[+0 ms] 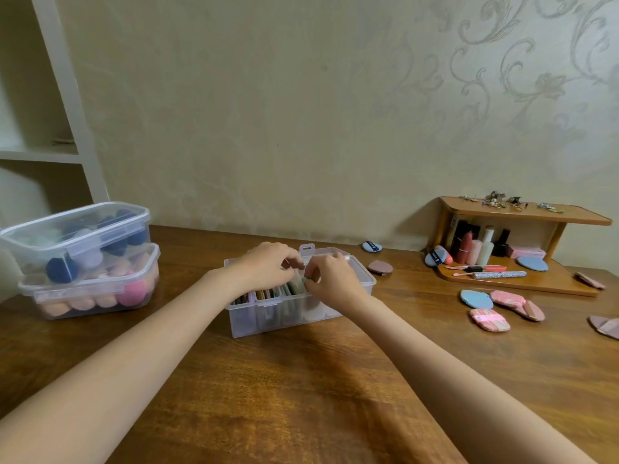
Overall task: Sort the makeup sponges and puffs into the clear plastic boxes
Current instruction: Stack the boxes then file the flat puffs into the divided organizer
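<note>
Hands over the open clear plastic box [268,318]: right hand [330,279] pinches a greenish flat puff [296,285], left hand [269,264] curled, its grip unclear.

Small jewellery pieces [507,199] on wooden shelf top [522,212], upper right: too small to identify. Dusty-pink flat puff [608,326] cut by right edge.

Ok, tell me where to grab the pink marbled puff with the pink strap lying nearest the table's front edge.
Pinch the pink marbled puff across its two long edges from above; it lies flat, strap up, apart from its neighbours. The strap might also take a fingertip.
</note>
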`<state>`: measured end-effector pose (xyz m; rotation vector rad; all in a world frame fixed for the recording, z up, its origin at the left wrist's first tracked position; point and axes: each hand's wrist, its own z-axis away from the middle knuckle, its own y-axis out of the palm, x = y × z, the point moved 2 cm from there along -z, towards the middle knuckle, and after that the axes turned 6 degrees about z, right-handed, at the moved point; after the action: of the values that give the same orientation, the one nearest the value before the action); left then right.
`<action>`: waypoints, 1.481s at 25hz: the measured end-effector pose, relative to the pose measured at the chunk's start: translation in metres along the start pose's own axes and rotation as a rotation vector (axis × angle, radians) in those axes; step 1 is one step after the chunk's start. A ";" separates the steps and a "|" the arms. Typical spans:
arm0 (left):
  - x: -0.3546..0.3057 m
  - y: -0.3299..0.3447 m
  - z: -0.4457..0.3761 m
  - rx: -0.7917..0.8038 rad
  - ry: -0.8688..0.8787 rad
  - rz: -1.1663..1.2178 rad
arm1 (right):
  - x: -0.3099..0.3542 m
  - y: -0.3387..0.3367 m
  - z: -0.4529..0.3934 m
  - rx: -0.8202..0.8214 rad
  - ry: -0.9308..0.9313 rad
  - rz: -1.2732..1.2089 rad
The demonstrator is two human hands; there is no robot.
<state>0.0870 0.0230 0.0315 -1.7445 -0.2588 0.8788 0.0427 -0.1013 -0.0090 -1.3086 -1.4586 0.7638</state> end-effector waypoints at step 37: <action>-0.024 0.038 -0.051 0.060 0.020 0.038 | -0.040 -0.016 0.018 -0.198 -0.079 0.021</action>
<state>0.0949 -0.0419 0.0132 -1.7062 -0.1847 0.8876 0.0173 -0.1406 -0.0102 -1.4589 -1.6183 0.7054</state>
